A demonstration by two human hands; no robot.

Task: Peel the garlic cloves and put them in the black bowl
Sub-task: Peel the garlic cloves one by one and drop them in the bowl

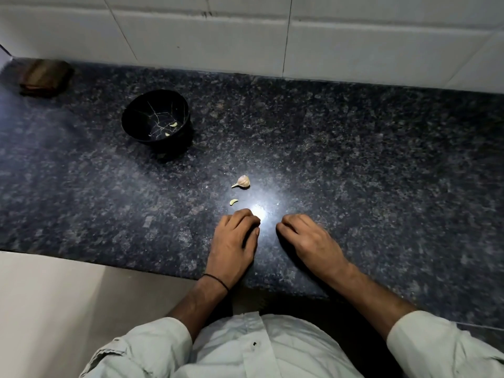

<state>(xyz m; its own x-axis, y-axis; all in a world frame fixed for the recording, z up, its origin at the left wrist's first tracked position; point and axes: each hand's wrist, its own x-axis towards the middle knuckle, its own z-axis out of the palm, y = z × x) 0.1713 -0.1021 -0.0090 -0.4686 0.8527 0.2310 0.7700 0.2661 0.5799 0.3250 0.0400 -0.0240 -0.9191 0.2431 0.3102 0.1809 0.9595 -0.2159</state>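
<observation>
While two pale peeled cloves (170, 128) lie in the round black bowl (131, 115) at ten o'clock, a papery-skinned garlic piece (242, 181) and small bare clove (233, 202) wait at twelve; left hand (234, 238) and right hand (308, 238) rest curled on the counter; whether either holds anything I cannot tell

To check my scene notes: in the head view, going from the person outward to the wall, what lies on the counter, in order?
Left hand and right hand side by side → small pale clove → garlic piece in its skin → black bowl → brown block near the wall.
</observation>
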